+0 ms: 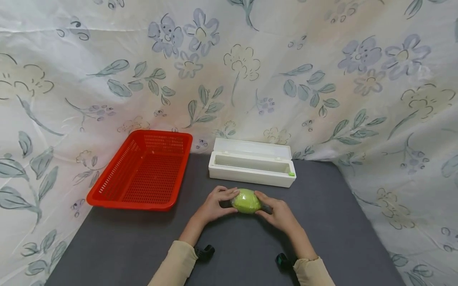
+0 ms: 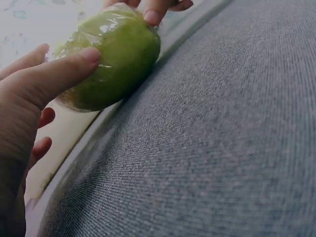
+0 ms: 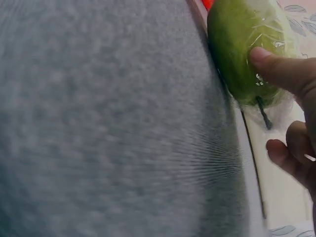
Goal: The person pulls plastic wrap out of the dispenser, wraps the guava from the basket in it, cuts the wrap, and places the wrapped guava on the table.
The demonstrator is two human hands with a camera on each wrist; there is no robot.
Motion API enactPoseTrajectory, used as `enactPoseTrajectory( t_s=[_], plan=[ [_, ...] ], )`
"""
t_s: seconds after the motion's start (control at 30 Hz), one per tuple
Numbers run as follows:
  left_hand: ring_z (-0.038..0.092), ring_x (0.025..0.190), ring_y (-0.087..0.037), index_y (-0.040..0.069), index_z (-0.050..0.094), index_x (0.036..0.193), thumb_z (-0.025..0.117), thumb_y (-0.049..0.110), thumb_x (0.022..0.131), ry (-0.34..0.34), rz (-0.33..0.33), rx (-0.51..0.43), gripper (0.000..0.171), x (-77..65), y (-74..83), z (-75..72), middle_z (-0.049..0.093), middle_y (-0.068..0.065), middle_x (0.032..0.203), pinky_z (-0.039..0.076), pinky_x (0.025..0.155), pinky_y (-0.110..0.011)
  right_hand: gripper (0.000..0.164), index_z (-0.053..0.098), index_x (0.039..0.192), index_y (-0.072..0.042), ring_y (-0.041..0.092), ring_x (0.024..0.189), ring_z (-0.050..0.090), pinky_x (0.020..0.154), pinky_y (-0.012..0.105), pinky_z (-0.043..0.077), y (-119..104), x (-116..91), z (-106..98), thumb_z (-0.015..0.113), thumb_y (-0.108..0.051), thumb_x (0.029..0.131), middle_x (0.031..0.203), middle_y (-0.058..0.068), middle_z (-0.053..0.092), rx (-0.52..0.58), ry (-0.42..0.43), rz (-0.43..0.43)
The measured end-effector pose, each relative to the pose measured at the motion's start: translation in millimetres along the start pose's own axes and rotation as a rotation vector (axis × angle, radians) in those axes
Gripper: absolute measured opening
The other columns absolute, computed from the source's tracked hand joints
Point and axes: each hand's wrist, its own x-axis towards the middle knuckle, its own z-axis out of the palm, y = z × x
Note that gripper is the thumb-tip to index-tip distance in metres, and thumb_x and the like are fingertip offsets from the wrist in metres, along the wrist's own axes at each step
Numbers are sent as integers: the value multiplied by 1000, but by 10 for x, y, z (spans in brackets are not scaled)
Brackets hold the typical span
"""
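A green pear (image 1: 246, 201) covered in clear plastic wrap is held between both hands, just above the grey table. In the head view my left hand (image 1: 219, 202) grips its left end and my right hand (image 1: 274, 210) its right end. The left thumb presses on the film-covered side of the pear (image 2: 116, 54) in the left wrist view. From the right wrist, the right thumb lies against the pear (image 3: 242, 49), and its dark stem (image 3: 264, 113) shows under the loose film.
Behind the hands stands a white cling film box (image 1: 250, 171) with its lid raised and a green slider (image 1: 291, 174) at its right end. To the left is a red plastic basket (image 1: 168, 206). A floral curtain (image 1: 236, 115) hangs around the grey table (image 1: 243, 254).
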Motion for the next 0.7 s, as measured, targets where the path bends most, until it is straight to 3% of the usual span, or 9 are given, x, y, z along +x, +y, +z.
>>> enactPoseTrajectory(
  t_s=[0.07, 0.1, 0.2, 0.3, 0.5, 0.6, 0.7],
  plan=[
    [56, 127, -28, 15, 64, 148, 96, 24, 79, -16, -17, -2, 77, 0, -4, -15, 60, -7, 154, 52, 104, -51, 73, 66, 145, -7, -2, 54, 44, 56, 22, 43, 3, -6, 5, 95, -25, 80, 99, 7, 80, 2, 26, 41],
    [55, 129, -28, 17, 63, 150, 96, 25, 79, -31, -32, -7, 79, -1, -8, -22, 58, -8, 156, 51, 105, -52, 72, 68, 143, -8, -4, 51, 36, 54, 22, 40, 8, -13, 9, 96, -25, 79, 84, 1, 76, 11, 40, 61],
    [51, 135, -29, 20, 58, 155, 97, 26, 79, -62, -52, -20, 85, -12, -9, -40, 51, -11, 162, 50, 107, -54, 68, 73, 136, -10, -7, 51, 33, 50, 21, 36, 33, -34, 14, 98, -24, 75, 59, -14, 48, 23, 72, 92],
    [49, 137, -31, 21, 57, 155, 96, 20, 80, -57, -30, 6, 85, -27, -19, -45, 49, -11, 162, 50, 107, -56, 66, 75, 134, -14, -7, 51, 33, 49, 20, 34, 44, -47, 14, 99, -18, 72, 58, -16, 44, 37, 74, 89],
    [55, 126, -26, 19, 62, 151, 95, 8, 79, 4, 49, 93, 80, -3, -34, -30, 60, -4, 148, 53, 102, -48, 62, 75, 133, -16, -5, 51, 35, 51, 22, 34, 47, -37, 30, 96, -7, 76, 57, -16, 43, 51, 58, 129],
    [57, 122, -25, 16, 59, 154, 94, 9, 80, 15, 39, 87, 82, 7, -32, -28, 63, -4, 146, 53, 101, -46, 59, 75, 133, -15, -4, 51, 35, 51, 23, 35, 60, -40, 41, 94, -6, 78, 57, -15, 44, 71, 58, 148],
    [59, 122, -24, 15, 56, 156, 95, 12, 80, 12, 3, 46, 85, 5, -31, -34, 65, -4, 146, 53, 102, -47, 58, 73, 134, -13, -4, 52, 37, 50, 23, 36, 91, -54, 49, 93, -7, 80, 64, -12, 53, 124, 44, 149]
  ],
)
